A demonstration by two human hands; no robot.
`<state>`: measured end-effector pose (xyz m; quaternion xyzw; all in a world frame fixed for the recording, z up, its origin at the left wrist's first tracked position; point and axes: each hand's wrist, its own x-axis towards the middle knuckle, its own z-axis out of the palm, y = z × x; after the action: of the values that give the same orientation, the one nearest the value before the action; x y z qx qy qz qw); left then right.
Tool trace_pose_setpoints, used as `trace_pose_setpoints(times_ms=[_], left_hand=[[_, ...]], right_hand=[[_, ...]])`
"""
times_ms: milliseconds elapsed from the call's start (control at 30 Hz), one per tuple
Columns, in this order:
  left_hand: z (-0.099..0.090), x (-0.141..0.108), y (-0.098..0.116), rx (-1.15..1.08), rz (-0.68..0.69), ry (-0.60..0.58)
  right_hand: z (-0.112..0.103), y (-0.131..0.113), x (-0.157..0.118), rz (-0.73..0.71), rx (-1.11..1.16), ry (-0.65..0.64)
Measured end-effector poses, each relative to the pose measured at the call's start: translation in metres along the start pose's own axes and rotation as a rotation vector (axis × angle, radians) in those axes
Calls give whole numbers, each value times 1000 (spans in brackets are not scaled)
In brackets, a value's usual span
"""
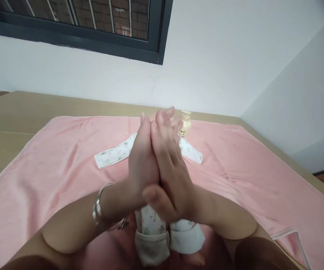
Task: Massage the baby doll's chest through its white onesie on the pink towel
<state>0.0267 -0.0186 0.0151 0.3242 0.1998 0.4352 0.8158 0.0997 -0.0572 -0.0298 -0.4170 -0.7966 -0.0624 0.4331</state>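
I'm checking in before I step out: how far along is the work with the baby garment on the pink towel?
Done: the printed baby garment lies spread on the pink towel, its leg cuffs nearest the camera. In hand: nothing; the left hand and right hand are pressed palm to palm above it. Left: the garment shows no fold yet. A small bottle stands behind.

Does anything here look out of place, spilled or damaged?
Nothing stands out. The left hand and right hand are pressed palm to palm above a printed white garment lying flat on the pink towel. No spill shows.
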Motion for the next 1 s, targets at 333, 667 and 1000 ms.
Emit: trace_pose_setpoints(times_ms=[333,667,1000], left_hand=[[-125,171,-32,790,354,462],[-146,167,-52,900,472,458],[-156,179,-52,837,434,498]], right_hand=[[65,95,12,507,-115,-497],[67,133,8,780,-379,-497],[67,137,9,487,-386,-625]])
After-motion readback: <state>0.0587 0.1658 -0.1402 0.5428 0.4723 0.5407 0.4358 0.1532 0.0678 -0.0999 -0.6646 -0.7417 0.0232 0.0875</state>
